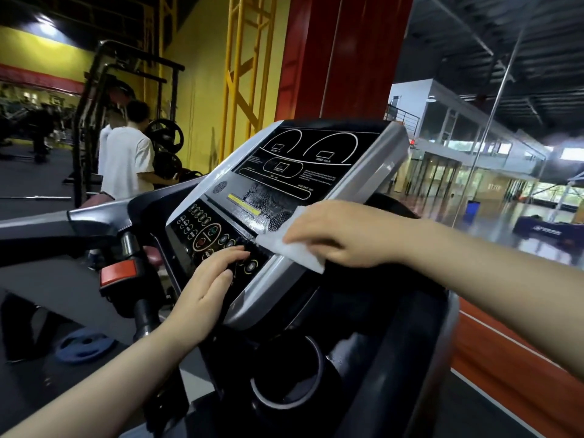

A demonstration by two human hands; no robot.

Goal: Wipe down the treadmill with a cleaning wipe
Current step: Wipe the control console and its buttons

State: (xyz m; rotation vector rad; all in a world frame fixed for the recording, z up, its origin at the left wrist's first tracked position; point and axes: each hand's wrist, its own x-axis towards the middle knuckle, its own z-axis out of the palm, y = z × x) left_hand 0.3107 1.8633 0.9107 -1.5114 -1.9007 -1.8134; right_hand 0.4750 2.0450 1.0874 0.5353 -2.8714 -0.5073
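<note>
The right hand (328, 235) presses the white cleaning wipe (294, 248) flat against the right edge of the treadmill console (284, 172) (a soft, limp, damp sheet, probably best held under spread fingers so it won't bunch), while the left hand (205, 286) rests with relaxed fingers on the button panel (208, 235).

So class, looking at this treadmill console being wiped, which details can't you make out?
- Head view: buttons beneath the left hand, covered by its fingers.
- Console lettering: too small to read.
- Console edge under the white wipe, hidden by it and the right hand.
- Treadmill belt: outside the frame.
</note>
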